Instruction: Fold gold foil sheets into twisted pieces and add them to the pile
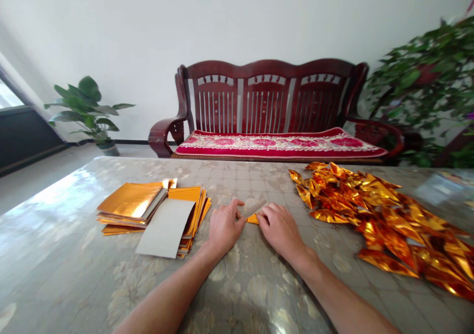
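My left hand [224, 227] and my right hand [279, 229] rest side by side on the table [237, 284], both pinching one small sheet of gold foil paper [253, 212]. The sheet lies flat between the fingertips, grey back up, with an orange corner showing at its near edge. To the left sits a stack of flat gold foil sheets [148, 206], the top one turned grey side up. On the right spreads a pile of folded gold foil pieces [385, 220].
A dark wooden bench [270, 106] with a red cushion stands behind the table. A potted plant [91, 111] is on the floor at back left, and a leafy plant [429, 87] at the right. The table has a glossy patterned cover.
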`<action>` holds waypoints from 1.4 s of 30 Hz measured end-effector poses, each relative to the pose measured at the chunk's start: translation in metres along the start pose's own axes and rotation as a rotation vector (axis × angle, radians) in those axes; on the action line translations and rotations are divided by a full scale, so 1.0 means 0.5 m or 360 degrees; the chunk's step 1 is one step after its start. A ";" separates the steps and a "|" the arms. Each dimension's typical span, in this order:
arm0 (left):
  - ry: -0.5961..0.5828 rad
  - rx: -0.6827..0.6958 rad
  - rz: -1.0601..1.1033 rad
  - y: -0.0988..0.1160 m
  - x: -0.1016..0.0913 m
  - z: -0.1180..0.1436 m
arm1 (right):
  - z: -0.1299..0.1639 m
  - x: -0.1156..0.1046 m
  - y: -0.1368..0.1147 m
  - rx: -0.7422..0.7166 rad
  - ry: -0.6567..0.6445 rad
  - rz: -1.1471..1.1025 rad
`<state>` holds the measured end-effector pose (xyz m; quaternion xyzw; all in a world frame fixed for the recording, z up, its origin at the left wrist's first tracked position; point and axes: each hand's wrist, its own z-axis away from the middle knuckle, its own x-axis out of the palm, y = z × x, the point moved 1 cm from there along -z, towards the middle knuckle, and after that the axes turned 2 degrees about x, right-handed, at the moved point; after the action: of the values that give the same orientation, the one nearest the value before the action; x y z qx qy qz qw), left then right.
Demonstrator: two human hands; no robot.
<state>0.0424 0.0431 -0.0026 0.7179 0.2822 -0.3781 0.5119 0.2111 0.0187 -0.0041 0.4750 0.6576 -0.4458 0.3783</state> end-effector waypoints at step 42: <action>-0.0232 0.0751 -0.0709 0.038 0.012 0.052 | 0.010 -0.010 -0.018 0.0069 -0.0097 0.0124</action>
<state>0.0546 0.0126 -0.0027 0.7084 0.2995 -0.5860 0.2551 0.2039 0.0111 0.0010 0.4945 0.6170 -0.4593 0.4048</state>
